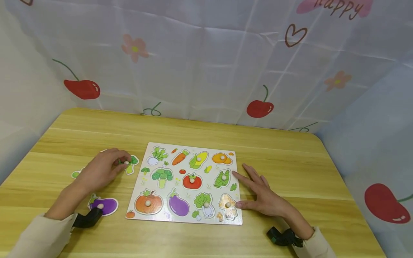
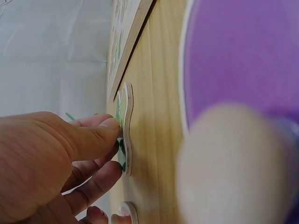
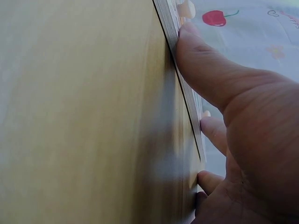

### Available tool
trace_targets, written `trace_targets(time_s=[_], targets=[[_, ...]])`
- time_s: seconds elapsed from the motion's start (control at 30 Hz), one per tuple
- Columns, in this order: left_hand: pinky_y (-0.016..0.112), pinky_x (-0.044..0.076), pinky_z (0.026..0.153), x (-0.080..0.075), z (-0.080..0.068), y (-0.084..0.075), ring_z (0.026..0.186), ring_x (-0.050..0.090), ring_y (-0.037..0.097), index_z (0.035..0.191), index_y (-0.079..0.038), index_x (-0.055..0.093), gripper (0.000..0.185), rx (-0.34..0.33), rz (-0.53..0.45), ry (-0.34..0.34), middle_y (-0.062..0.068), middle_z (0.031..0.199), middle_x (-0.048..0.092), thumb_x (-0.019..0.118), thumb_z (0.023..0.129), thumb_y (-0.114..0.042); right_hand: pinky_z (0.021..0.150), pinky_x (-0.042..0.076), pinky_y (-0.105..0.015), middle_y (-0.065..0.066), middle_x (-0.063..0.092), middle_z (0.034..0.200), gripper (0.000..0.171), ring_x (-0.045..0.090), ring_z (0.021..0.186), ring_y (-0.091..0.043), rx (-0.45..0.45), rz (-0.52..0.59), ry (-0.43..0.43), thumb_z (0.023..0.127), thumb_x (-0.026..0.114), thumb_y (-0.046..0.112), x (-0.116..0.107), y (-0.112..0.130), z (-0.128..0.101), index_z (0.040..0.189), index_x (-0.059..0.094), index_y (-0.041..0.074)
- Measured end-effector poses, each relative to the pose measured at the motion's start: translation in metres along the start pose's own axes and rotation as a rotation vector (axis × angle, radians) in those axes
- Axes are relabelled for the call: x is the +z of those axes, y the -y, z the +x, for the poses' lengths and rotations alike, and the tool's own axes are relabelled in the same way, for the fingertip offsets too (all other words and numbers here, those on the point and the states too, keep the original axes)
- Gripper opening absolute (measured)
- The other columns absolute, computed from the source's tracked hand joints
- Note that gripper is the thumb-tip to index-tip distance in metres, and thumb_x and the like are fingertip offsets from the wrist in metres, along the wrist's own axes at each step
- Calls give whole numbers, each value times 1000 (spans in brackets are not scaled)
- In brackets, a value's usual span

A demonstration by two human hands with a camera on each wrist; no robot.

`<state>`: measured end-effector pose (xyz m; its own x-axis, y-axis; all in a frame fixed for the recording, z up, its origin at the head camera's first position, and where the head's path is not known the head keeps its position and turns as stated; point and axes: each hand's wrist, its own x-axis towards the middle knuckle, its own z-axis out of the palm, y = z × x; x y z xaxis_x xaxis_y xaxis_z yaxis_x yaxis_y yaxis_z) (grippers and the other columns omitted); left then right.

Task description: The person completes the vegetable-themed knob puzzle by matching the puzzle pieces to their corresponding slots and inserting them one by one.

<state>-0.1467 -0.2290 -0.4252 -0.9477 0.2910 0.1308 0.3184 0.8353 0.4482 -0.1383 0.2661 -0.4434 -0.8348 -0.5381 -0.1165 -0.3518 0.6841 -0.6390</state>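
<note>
Left hand [image 1: 102, 171] pinches the peg of a green broccoli puzzle piece [image 1: 131, 164], which lies flat on the wooden table [image 1: 290, 157] just left of the vegetable peg-puzzle board [image 1: 188, 182]. Right hand [image 1: 262, 195] rests open, fingers straight, thumb and forefinger touching the board's right edge. An eggplant piece [image 1: 104, 205] lies near the left wrist. Backdrop cloth [image 1: 206, 57] reads "happy" (top partly cut off).

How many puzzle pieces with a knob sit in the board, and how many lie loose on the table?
Pieces in the board: 7
Loose pieces in view: 3, the eggplant, the broccoli in the left hand, one half hidden
Total: 10
</note>
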Motion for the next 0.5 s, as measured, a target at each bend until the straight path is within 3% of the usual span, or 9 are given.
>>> trace_targets(time_s=[0.5], targets=[[37, 48, 71, -1, -1, -1, 80, 56, 18, 102, -9, 73, 14, 8, 7, -47, 6, 97, 70, 71, 90, -3, 112, -2, -73, -19, 6, 167, 90, 3, 153, -45, -2, 2, 5, 82, 80, 46, -1, 1, 0, 157, 36, 24]])
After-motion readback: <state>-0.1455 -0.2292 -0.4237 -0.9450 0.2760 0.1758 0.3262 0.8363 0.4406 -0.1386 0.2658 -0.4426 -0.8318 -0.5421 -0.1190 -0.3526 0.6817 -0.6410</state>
